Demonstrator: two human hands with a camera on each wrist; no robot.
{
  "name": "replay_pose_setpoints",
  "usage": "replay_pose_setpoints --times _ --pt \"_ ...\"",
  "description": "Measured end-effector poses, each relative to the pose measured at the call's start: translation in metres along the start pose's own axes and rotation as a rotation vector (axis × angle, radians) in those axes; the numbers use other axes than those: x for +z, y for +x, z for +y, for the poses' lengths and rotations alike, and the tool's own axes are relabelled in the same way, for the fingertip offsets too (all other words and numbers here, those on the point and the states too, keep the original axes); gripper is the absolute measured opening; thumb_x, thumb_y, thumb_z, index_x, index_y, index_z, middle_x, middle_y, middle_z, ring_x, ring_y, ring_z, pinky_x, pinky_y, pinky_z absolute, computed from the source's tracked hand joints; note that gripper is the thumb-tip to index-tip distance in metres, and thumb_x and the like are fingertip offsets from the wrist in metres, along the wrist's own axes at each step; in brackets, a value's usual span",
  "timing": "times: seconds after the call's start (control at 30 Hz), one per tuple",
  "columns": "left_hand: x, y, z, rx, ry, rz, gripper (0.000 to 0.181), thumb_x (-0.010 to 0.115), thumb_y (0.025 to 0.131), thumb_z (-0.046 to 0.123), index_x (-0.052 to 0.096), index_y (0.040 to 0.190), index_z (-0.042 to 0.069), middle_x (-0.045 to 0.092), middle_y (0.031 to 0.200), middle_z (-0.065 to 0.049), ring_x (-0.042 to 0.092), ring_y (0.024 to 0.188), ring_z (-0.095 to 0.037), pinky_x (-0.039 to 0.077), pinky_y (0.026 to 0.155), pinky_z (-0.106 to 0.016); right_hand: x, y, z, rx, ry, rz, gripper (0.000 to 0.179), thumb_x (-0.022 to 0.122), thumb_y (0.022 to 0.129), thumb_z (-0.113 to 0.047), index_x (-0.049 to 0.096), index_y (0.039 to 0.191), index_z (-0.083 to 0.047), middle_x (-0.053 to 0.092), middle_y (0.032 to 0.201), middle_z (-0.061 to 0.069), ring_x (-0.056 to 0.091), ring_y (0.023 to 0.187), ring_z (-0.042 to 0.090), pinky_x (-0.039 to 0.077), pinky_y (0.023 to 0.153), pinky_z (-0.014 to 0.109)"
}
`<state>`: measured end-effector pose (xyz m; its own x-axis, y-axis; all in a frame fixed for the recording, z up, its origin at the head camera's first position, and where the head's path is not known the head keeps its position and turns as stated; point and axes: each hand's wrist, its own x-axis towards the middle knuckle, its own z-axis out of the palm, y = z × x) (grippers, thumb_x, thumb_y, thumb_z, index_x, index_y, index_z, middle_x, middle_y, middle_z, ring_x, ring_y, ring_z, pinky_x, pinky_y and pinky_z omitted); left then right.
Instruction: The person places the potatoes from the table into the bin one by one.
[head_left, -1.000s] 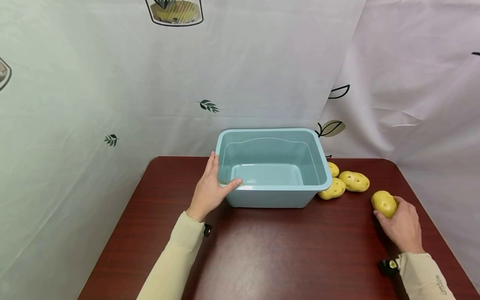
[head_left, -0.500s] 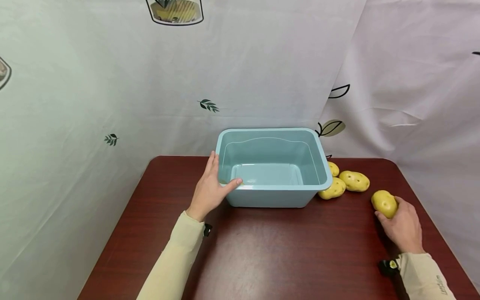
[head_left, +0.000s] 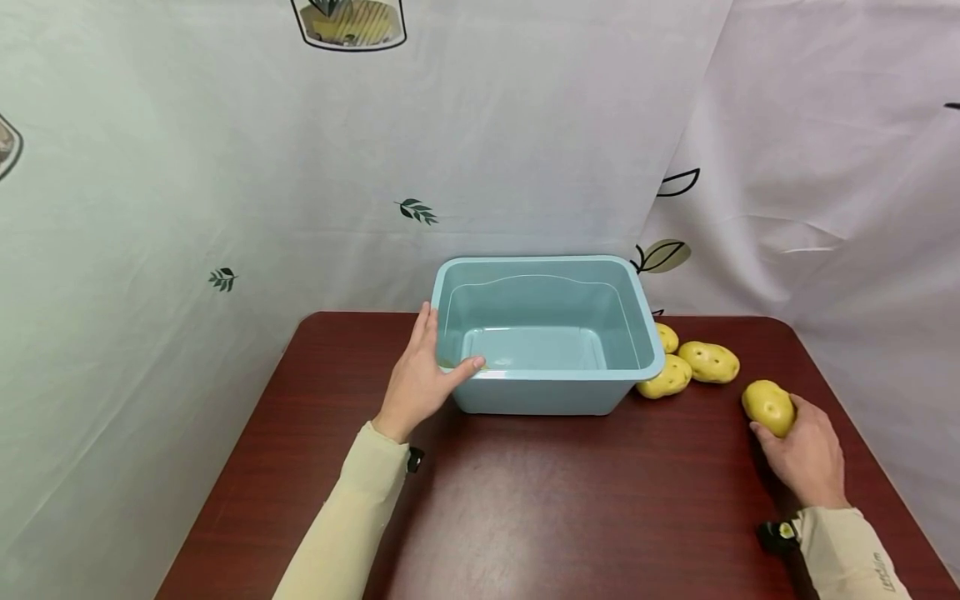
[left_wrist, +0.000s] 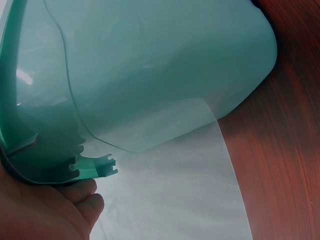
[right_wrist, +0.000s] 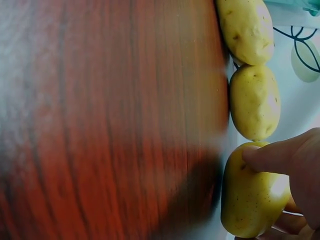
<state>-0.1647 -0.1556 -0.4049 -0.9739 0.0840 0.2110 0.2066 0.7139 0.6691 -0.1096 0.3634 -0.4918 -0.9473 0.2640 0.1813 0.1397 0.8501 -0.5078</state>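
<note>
My left hand [head_left: 415,382] rests at the near left corner of a light blue plastic basin [head_left: 555,393]. Its fingers lie straight along the left rim, with the thumb stretched over the front rim. In the left wrist view, fingertips [left_wrist: 90,202] show just under the rim [left_wrist: 50,184]. Over at the table's right side, my right hand [head_left: 808,450] grips a yellow potato [head_left: 768,407] between thumb and fingers. The right wrist view shows the thumb [right_wrist: 270,156] on top of this potato [right_wrist: 252,202].
Three more potatoes lie beside the basin's right end: one [head_left: 709,363] outermost, one [head_left: 666,379] at the front, and one [head_left: 667,337] partly hidden behind the rim. The dark red table [head_left: 570,500] backs onto a pale printed curtain [head_left: 525,150].
</note>
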Motion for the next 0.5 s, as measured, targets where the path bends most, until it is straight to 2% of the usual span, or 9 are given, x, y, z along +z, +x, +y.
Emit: replay_pose_setpoints --times 0.5 --pt "-0.0008 -0.0002 -0.0002 -0.004 -0.001 -0.005 0.113 0.062 0.084 0.075 0.016 0.161 0.007 0.003 0.169 0.001 0.028 0.149 -0.025 0.041 0.106 -0.054 -0.0012 -0.0018 -0.0013 -0.033 0.004 0.037 0.069 0.071 0.089 -0.010 0.037 0.141 0.017 0.042 0.130 0.044 0.042 0.113 0.057 0.034 0.088 0.068"
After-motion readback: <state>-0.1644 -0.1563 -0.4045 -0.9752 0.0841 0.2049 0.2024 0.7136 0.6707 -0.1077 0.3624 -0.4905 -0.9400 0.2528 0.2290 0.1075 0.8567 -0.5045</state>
